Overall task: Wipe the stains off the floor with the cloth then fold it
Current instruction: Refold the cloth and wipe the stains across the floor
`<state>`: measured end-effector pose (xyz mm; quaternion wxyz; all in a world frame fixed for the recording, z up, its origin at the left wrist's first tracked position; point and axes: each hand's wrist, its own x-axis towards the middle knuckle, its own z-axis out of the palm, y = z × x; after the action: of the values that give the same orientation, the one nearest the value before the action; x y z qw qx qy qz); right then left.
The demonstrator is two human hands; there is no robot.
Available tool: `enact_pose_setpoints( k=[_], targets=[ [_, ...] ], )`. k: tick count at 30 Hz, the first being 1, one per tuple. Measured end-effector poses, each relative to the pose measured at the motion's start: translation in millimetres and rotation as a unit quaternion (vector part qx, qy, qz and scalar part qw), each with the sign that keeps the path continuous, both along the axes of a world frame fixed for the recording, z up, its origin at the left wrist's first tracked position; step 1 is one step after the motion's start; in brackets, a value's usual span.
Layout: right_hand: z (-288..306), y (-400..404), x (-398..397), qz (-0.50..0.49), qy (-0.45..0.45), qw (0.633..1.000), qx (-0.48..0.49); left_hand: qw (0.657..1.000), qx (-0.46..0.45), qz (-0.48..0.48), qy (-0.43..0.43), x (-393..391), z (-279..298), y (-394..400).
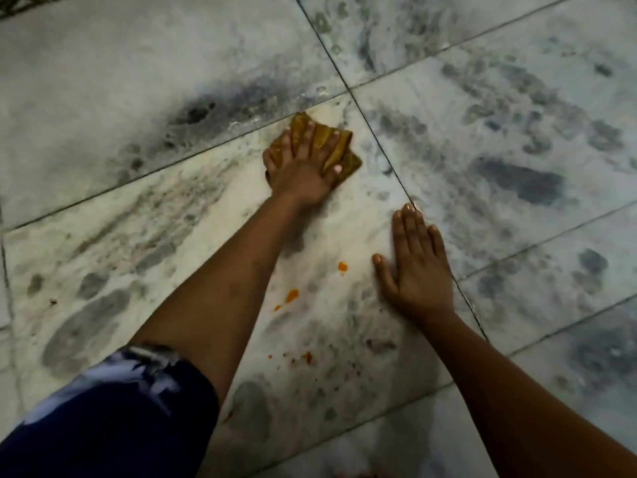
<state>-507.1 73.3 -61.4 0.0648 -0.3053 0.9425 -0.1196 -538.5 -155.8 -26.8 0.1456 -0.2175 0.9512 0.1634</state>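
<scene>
A crumpled mustard-yellow cloth (346, 151) lies on the marble floor tile (172, 257) near its far corner. My left hand (303, 167) presses flat on top of the cloth with fingers spread over it. My right hand (417, 267) rests palm down on the same tile, nearer to me and to the right, holding nothing. Orange stains mark the tile between my arms: one drop (342, 267) beside my right thumb, a larger smear (291, 296) below it, and a scatter of small spots (305, 357) closer to me.
Dark grout lines (379, 143) divide the grey-veined marble tiles. A dark blue patterned sleeve (113, 415) covers my left upper arm at the lower left. A dark patterned strip (24, 1) sits at the far top left corner.
</scene>
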Motion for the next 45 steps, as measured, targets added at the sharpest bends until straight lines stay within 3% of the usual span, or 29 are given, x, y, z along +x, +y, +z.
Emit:
enact_pose_setpoints(
  k=[3,7,10,14,20,23,26,29,36,39,42,45],
  targets=[
    [0,0,1,0.000,0.003,1.000,-0.002,1.000,-0.005,-0.006,0.020,9,0,19],
    [-1,0,5,0.002,0.005,1.000,-0.004,0.997,-0.033,-0.059,0.041,110,-4,76],
    [1,3,5,0.009,-0.003,1.000,-0.007,0.997,-0.025,-0.073,0.001,150,-2,90],
    [1,3,3,0.006,-0.008,1.000,-0.014,0.994,-0.022,-0.104,-0.013,119,-1,60],
    [3,4,3,0.004,-0.002,1.000,-0.011,0.999,0.006,-0.039,-0.035,52,11,37],
    [6,1,3,0.000,-0.012,1.000,-0.014,0.992,-0.025,-0.121,-0.021,105,7,56],
    [4,3,2,0.002,-0.021,1.000,-0.015,0.964,-0.060,-0.257,-0.023,161,3,63],
    [1,3,4,0.007,-0.021,1.000,-0.006,0.932,-0.044,-0.355,-0.057,147,8,30],
    [3,3,2,0.006,-0.011,1.000,-0.006,0.965,-0.049,-0.238,-0.096,49,19,-22],
    [3,1,1,0.007,-0.016,1.000,-0.006,0.966,-0.037,-0.245,-0.079,83,15,-3],
    [2,-1,1,0.005,-0.010,1.000,-0.004,0.942,-0.035,-0.330,-0.042,154,5,20],
    [2,1,3,0.005,-0.004,1.000,0.005,0.945,-0.009,-0.324,-0.051,166,5,15]
  ],
)
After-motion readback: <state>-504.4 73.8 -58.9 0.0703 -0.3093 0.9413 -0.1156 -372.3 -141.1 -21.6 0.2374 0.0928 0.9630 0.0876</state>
